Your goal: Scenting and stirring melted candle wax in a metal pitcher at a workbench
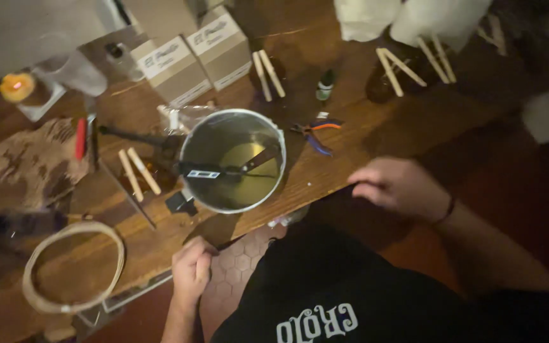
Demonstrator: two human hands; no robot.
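A metal pot (233, 159) with yellowish liquid stands near the front edge of a wooden table (351, 146); a dark thermometer-like tool (223, 170) lies across its rim. My left hand (192, 270) is curled at the table's front edge, below the pot, and seems to hold nothing. My right hand (398, 185) rests with bent fingers on the table edge to the right of the pot, holding nothing that I can see. Small pliers (316, 132) with orange and blue handles lie just right of the pot.
Two cardboard boxes (192, 54) stand at the back. Pairs of wooden sticks (140, 171) rest on dark jars. A coil of wick (71, 267) lies at the left, a lit candle (17, 87) far left, a small dropper bottle (325, 86) behind the pliers, white bags (408, 16) at the back right.
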